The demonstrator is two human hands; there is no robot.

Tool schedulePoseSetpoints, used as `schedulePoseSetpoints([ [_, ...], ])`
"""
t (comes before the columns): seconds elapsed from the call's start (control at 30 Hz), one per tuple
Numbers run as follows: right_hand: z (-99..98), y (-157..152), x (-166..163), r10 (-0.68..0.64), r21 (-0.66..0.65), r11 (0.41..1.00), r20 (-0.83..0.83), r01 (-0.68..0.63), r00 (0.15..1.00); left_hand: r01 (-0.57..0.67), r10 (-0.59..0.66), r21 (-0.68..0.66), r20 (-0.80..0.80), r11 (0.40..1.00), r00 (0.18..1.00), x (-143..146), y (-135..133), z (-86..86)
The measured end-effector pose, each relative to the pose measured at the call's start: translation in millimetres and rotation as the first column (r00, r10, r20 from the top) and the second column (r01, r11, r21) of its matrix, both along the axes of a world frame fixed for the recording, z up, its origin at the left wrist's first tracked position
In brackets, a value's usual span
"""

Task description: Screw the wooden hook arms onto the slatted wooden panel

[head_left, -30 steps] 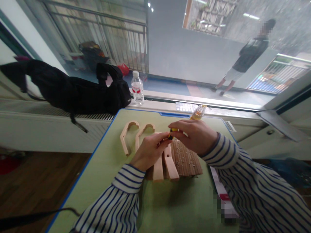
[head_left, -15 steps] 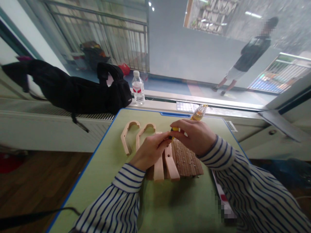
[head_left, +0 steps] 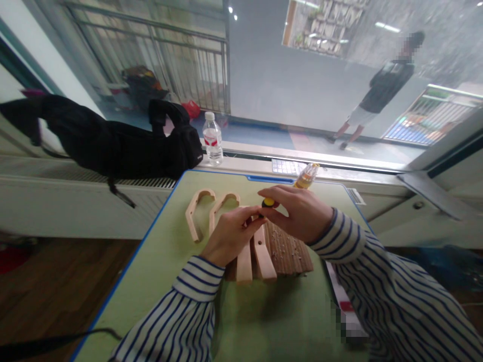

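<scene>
From here I see the right hand [head_left: 302,213] closed, thumb and fingers, on a yellow-and-black screwdriver handle [head_left: 268,202]. The left hand [head_left: 230,231] has its fingertips drawn together right at the handle's lower end; what they pinch I can't tell. Below the grip, two bent wooden pieces [head_left: 265,261] lie on a ridged brown board [head_left: 289,251]; left of it rests a hook-shaped wooden piece [head_left: 193,218].

"Where lie the two hooks [head_left: 192,223]?"
"On the tabletop [head_left: 151,281], near its far left corner."
"And the board [head_left: 290,250]?"
"Right of them, beneath two bars [head_left: 265,261]."
"The water bottle [head_left: 213,143]?"
"Behind the far edge."
</scene>
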State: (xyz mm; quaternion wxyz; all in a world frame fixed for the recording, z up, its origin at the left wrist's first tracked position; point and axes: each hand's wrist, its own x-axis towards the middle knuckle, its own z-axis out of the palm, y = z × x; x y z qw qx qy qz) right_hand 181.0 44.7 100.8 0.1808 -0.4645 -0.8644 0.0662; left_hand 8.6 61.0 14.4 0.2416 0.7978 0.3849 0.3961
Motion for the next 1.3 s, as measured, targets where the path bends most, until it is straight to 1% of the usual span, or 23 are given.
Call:
schedulePoseSetpoints([
  [0.1, 1.6, -0.7, 1.0, 0.026, -0.004, 1.0, -0.005, -0.026, 1.0, 0.003, -0.003, -0.032, -0.005, 0.999, 1.0, -0.7, 0.1, -1.8],
  [0.3, 4.6, 2.5, 1.5, 0.029, 0.011, 0.999, 0.087, -0.03, 0.996, 0.024, -0.024, -0.052, -0.001, 0.998, 1.0, -1.0, -0.6, -2.5],
  [0.57, 3.9, 0.9, -0.5, -0.066, 0.027, 0.998, 0.092, 0.064, 0.994, 0.085, -0.087, -0.045, -0.059, 0.995, 0.994, -1.1, -0.6, 2.4],
  [0.73, 1.4, -0.7, 0.4, -0.085, 0.058, 0.995, 0.091, 0.08, 0.992, 0.11, -0.112, -0.037, -0.066, 0.993, 0.991, -0.2, -0.8, 4.0],
  [0.97, -2.9, -0.8, 1.1, -0.098, 0.075, 0.993, 0.026, 0.095, 0.995, 0.1, -0.102, -0.042, -0.065, 0.994, 0.993, 1.4, -1.2, 5.0],
  [1.2, -2.8, -1.1, -0.9, -0.117, 0.049, 0.992, 0.01, 0.117, 0.993, 0.004, -0.004, 0.011, -0.062, 1.0, 0.998, 0.2, -0.5, 3.5],
  [1.3, -2.2, -1.5, -0.8, -0.092, 0.027, 0.995, 0.011, 0.092, 0.996, -0.009, 0.009, 0.014, -0.05, 1.0, 0.999, 0.6, 0.5, 3.0],
])
